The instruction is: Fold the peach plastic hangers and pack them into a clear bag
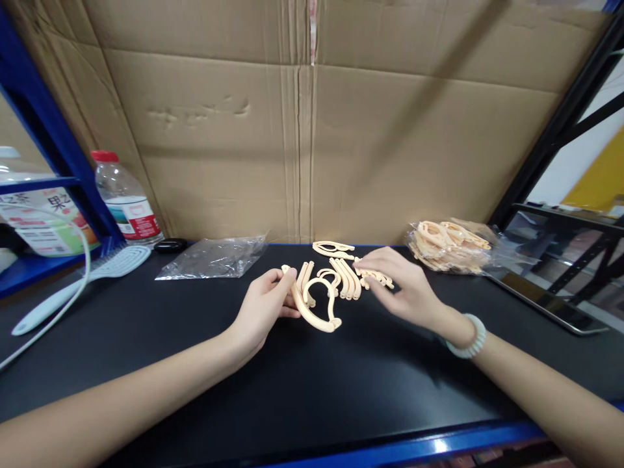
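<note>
My left hand (pixel 267 304) is closed, thumb and fingers pinching the end of a beige plastic folding hanger piece (pixel 316 320). A curved hook is joined to that piece's arm, and it is held above the black table. My right hand (pixel 397 286), slightly blurred, reaches over a small pile of beige hanger parts (pixel 385 279) with thumb and fingers apart; whether the fingertips touch the parts I cannot tell. Between the hands lie several curved hanger arms (pixel 347 279) in a row and some loose hooks (pixel 332 278). A folded hanger (pixel 331 248) lies behind them.
A clear plastic bag (pixel 214 257) lies at the back left, near a pale blue hairbrush (pixel 121 260), a black oval object (pixel 170 245) and a red-capped bottle (pixel 129 201). At the right are a bag of hangers (pixel 448 246) and a tablet-like dark panel (pixel 556 279). Cardboard (pixel 219 143) walls the back.
</note>
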`<action>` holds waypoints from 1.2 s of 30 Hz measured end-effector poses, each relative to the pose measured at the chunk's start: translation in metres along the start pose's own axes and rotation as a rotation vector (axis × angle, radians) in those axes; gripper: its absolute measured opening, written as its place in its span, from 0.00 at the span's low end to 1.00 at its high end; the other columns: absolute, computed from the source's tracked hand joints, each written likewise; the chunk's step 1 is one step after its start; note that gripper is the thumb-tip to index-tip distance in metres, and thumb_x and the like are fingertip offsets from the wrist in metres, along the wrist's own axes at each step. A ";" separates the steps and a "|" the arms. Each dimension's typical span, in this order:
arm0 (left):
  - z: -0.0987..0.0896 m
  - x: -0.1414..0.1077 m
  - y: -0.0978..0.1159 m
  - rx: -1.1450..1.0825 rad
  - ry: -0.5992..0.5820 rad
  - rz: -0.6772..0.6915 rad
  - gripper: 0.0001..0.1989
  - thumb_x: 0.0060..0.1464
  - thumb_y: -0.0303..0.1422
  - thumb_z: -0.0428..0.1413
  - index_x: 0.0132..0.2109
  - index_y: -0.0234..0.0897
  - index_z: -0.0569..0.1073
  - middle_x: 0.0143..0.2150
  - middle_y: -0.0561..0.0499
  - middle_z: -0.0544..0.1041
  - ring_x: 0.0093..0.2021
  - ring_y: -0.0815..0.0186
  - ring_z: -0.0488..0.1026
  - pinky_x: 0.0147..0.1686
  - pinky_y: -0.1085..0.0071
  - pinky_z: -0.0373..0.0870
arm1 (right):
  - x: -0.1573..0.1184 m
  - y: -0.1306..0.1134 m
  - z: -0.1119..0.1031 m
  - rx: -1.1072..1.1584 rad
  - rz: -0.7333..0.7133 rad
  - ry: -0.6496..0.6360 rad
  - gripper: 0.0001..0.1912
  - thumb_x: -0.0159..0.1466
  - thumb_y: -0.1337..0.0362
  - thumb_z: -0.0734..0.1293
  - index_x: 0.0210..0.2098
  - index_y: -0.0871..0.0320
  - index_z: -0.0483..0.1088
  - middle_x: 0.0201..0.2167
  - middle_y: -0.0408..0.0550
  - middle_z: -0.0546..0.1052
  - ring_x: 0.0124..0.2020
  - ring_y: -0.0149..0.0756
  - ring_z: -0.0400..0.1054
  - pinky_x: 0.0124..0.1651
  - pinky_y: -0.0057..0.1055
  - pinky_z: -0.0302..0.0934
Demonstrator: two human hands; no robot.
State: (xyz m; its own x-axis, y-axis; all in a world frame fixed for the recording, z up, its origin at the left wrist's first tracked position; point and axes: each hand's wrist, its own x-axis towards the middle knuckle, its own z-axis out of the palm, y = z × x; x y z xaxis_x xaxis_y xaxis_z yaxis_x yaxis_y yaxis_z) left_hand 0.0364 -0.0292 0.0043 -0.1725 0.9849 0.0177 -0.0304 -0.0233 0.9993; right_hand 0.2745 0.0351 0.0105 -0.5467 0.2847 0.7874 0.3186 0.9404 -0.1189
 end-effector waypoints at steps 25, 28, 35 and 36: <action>0.000 -0.017 0.000 1.174 -0.319 1.302 0.11 0.61 0.24 0.50 0.50 0.36 0.70 0.48 0.45 0.77 0.56 0.57 0.69 0.63 0.44 0.50 | -0.009 -0.038 0.021 -0.205 -0.157 -0.280 0.11 0.68 0.60 0.62 0.32 0.60 0.69 0.28 0.45 0.73 0.31 0.33 0.66 0.48 0.36 0.58; 0.003 -0.021 0.003 1.234 -0.307 1.240 0.08 0.63 0.27 0.48 0.41 0.34 0.72 0.39 0.48 0.79 0.44 0.62 0.75 0.63 0.48 0.53 | -0.008 -0.040 0.021 -0.202 -0.163 -0.288 0.12 0.68 0.60 0.61 0.32 0.59 0.69 0.27 0.44 0.73 0.31 0.33 0.65 0.48 0.36 0.57; 0.001 -0.014 -0.003 1.321 -0.359 1.273 0.13 0.66 0.28 0.43 0.36 0.35 0.70 0.31 0.51 0.73 0.33 0.64 0.72 0.56 0.55 0.63 | -0.006 -0.042 0.018 -0.237 -0.228 -0.267 0.15 0.69 0.57 0.60 0.30 0.59 0.69 0.26 0.44 0.71 0.30 0.32 0.63 0.49 0.37 0.55; 0.002 -0.014 -0.004 1.342 -0.382 1.267 0.13 0.66 0.28 0.43 0.36 0.34 0.69 0.30 0.50 0.72 0.32 0.64 0.71 0.51 0.57 0.66 | -0.006 -0.043 0.018 -0.251 -0.246 -0.254 0.15 0.68 0.57 0.61 0.30 0.59 0.69 0.25 0.43 0.71 0.29 0.32 0.63 0.49 0.37 0.55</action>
State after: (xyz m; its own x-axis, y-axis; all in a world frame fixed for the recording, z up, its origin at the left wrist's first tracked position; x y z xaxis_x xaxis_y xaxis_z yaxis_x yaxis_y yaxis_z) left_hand 0.0405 -0.0423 -0.0003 0.7316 0.4798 0.4843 0.6418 -0.7242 -0.2521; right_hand 0.2506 -0.0034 -0.0003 -0.7931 0.1242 0.5963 0.3161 0.9207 0.2288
